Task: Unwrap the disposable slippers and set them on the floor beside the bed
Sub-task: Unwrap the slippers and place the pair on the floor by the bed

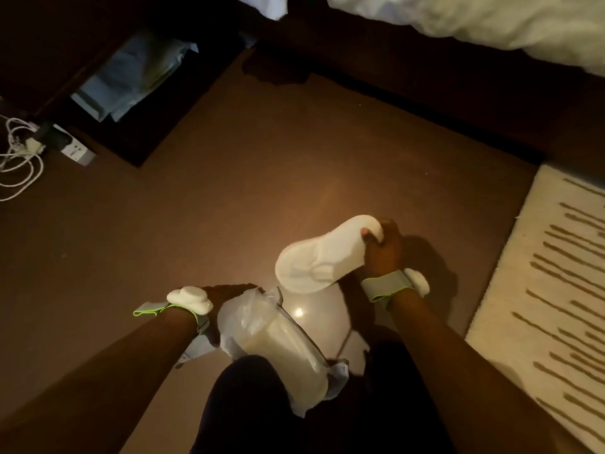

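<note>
A white disposable slipper [322,255] hangs in the air above the brown floor, sole toward me, pinched at its far end by my right hand [383,245]. My left hand [229,294] is mostly hidden behind a clear plastic wrapper [278,342] that it grips at the top. Something pale shows through the plastic; I cannot tell whether it is the second slipper. The bed [491,24] with white bedding runs along the top right, its dark base [425,90] below it.
A cream rug [553,290] with dark stripes lies at the right. A dark bedside unit [98,60] with pale bags stands at upper left. White cables and a power strip [49,142] lie at the far left. My dark-clothed legs [294,421] fill the bottom centre.
</note>
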Demonstrator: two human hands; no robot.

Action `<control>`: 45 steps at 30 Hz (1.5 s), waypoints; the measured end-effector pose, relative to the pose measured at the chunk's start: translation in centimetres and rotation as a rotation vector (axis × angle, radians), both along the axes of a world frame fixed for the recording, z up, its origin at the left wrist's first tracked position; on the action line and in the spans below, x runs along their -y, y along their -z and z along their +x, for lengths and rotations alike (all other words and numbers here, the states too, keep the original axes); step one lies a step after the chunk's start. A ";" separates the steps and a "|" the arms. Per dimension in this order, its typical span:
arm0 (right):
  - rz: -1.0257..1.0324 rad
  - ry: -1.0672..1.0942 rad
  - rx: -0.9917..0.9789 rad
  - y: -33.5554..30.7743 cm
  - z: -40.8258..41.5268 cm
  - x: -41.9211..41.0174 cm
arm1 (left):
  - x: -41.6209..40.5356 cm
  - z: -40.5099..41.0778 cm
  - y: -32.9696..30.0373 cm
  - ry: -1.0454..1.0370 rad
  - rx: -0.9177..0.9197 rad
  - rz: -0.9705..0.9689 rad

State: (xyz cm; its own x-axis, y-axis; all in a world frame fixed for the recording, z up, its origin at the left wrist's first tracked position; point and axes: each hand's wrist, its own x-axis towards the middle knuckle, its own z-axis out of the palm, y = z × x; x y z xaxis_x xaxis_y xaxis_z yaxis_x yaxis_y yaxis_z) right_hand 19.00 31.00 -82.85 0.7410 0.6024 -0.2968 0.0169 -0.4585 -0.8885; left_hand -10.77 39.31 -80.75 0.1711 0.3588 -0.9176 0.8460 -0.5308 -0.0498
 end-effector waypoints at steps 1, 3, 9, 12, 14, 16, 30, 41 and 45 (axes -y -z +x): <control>0.011 0.071 -0.029 -0.5 0.9 -0.1 | -0.2 0.3 -0.2 0.045 -0.025 0.008; -0.063 0.139 -0.134 -1.2 3.0 0.2 | -0.8 1.8 -0.8 0.071 0.040 0.055; 0.000 0.233 -0.601 -1.2 6.1 -0.4 | -2.7 10.4 -2.6 -0.941 0.802 0.251; 0.084 0.312 -0.764 -0.7 6.8 -1.0 | -2.9 12.7 -3.8 -1.499 0.994 -0.235; 0.069 0.243 -0.760 -0.5 7.0 -1.2 | -3.1 13.1 -4.4 -1.636 1.144 -0.468; 0.028 0.142 -0.741 -0.2 6.5 -1.3 | -3.3 12.9 -4.9 -1.759 1.254 -0.670; -0.324 -0.414 0.029 -1.8 -2.3 -2.5 | 0.0 12.9 -4.7 -1.647 1.089 -0.505; 0.059 -0.497 -0.391 -3.8 -3.4 -2.0 | 1.5 12.6 -3.8 -1.929 1.095 -0.682; 0.197 -0.465 -0.688 -4.3 -3.1 -1.2 | 2.9 13.4 -4.1 -1.870 1.067 -0.605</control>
